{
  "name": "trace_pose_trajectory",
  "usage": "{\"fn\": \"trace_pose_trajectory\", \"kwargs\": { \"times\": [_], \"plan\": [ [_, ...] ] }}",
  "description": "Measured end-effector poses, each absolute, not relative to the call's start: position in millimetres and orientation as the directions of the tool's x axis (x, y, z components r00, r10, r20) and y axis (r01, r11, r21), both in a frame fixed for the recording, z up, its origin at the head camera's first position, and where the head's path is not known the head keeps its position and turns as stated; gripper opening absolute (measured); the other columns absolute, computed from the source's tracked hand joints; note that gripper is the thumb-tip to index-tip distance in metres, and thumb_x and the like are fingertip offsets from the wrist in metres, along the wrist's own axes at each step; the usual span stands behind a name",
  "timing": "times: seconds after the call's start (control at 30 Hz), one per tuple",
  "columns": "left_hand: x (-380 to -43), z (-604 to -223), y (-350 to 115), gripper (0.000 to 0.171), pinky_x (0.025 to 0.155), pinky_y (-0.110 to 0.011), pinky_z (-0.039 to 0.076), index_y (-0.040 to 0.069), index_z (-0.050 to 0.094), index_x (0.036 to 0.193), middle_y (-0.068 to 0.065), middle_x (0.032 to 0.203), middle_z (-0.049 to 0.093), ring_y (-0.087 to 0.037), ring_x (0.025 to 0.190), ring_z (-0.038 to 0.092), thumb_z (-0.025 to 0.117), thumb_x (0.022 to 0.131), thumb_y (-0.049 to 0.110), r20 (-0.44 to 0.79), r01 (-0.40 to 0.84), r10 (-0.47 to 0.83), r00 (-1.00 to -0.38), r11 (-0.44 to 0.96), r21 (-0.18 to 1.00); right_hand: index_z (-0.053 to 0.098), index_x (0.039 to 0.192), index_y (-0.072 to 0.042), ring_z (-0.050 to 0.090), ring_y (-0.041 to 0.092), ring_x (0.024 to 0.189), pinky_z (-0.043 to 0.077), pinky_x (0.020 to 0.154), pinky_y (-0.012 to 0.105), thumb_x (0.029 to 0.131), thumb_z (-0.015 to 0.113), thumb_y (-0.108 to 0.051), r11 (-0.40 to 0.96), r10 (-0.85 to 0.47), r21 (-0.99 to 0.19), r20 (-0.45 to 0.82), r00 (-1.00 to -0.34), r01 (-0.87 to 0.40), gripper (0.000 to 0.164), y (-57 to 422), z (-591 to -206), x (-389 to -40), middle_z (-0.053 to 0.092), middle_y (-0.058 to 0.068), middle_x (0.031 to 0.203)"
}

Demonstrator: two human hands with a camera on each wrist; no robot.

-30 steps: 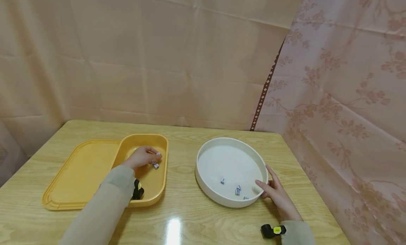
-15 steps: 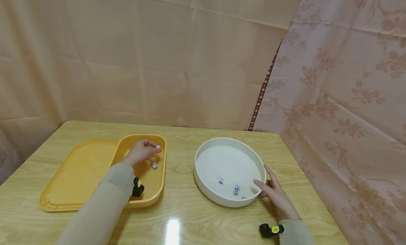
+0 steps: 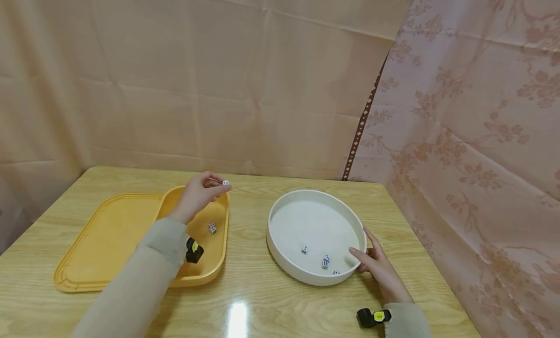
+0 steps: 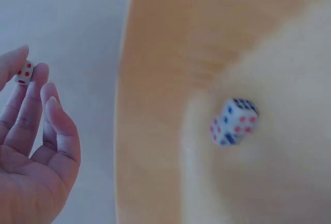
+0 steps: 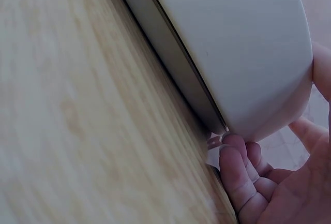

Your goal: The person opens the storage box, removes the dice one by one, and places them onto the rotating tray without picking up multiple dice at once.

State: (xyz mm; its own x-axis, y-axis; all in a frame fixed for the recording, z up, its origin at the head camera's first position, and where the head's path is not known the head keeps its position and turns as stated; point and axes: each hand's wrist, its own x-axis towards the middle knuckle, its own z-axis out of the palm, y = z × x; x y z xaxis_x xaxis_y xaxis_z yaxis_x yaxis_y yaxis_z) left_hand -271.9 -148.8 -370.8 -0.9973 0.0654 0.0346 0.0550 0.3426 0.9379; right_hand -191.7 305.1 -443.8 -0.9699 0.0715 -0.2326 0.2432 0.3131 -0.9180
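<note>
My left hand (image 3: pixel 197 197) pinches a white die (image 3: pixel 225 182) between thumb and fingertips, raised above the far right end of the yellow plastic bin (image 3: pixel 226 240). In the left wrist view, red pips show on the held die (image 4: pixel 25 73). Two more dice (image 3: pixel 212 227) lie touching each other on the bin's floor. On the right, my right hand (image 3: pixel 381 272) holds the near right side of a round white tray (image 3: pixel 312 216), thumb over the rim. Its other fingers (image 5: pixel 240 177) curl at the tray's lower edge in the right wrist view. Several dice (image 3: pixel 325 263) lie inside near the front.
A flat yellow lid (image 3: pixel 111 236) lies on the wooden table (image 3: pixel 249 240), left of the bin and partly against or under it. Bare tabletop separates bin and tray. A beige curtain (image 3: pixel 218 85) hangs behind, a flowered pink one (image 3: pixel 472 133) to the right.
My left hand has lifted one die out from beside the other two, moving up and away toward the bin's far right rim. My right hand keeps its hold on the tray.
</note>
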Motion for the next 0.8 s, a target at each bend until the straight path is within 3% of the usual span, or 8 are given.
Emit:
{"fn": "trace_pose_trajectory", "kwargs": {
  "times": [0.23, 0.4, 0.57, 0.8],
  "plan": [
    [-269, -360, -132, 0.043, 0.092, -0.044, 0.053, 0.003, 0.057, 0.123, -0.014, 0.116, 0.068, -0.026, 0.097, 0.065, 0.069, 0.094, 0.032, 0.042, 0.064, 0.079, -0.996, 0.296, 0.953, 0.008, 0.160, -0.028, 0.059, 0.012, 0.075, 0.050, 0.076, 0.025, 0.095, 0.066, -0.033, 0.308, 0.079, -0.916, -0.245, -0.966, 0.258, 0.087, 304, -443, -192, 0.054, 0.006, 0.100],
    [-267, -352, -118, 0.040, 0.084, -0.034, 0.055, 0.005, 0.059, 0.121, -0.012, 0.113, 0.071, -0.015, 0.088, 0.065, 0.070, 0.093, 0.032, 0.054, 0.076, 0.085, -0.995, 0.284, 0.956, 0.009, 0.160, -0.028, 0.059, 0.012, 0.074, 0.050, 0.075, 0.025, 0.095, 0.066, -0.033, 0.307, 0.080, -0.916, -0.245, -0.966, 0.258, 0.087, 303, -443, -192, 0.054, 0.005, 0.099],
    [-264, -347, -106, 0.038, 0.080, -0.028, 0.054, 0.005, 0.060, 0.119, -0.013, 0.113, 0.072, -0.019, 0.089, 0.066, 0.070, 0.093, 0.031, 0.066, 0.088, 0.095, -0.993, 0.254, 0.963, 0.009, 0.160, -0.028, 0.058, 0.011, 0.073, 0.050, 0.074, 0.025, 0.096, 0.066, -0.031, 0.305, 0.075, -0.921, -0.231, -0.970, 0.243, 0.086, 303, -444, -193, 0.054, 0.004, 0.097],
    [-257, -346, -86, 0.036, 0.087, -0.035, 0.054, 0.008, 0.061, 0.119, -0.013, 0.113, 0.072, -0.024, 0.093, 0.066, 0.069, 0.094, 0.032, 0.040, 0.070, 0.138, -0.990, 0.221, 0.973, 0.009, 0.160, -0.030, 0.058, 0.012, 0.073, 0.050, 0.074, 0.025, 0.096, 0.066, -0.031, 0.308, 0.082, -0.917, -0.239, -0.968, 0.252, 0.086, 303, -443, -193, 0.055, 0.004, 0.096]
  ]
}}
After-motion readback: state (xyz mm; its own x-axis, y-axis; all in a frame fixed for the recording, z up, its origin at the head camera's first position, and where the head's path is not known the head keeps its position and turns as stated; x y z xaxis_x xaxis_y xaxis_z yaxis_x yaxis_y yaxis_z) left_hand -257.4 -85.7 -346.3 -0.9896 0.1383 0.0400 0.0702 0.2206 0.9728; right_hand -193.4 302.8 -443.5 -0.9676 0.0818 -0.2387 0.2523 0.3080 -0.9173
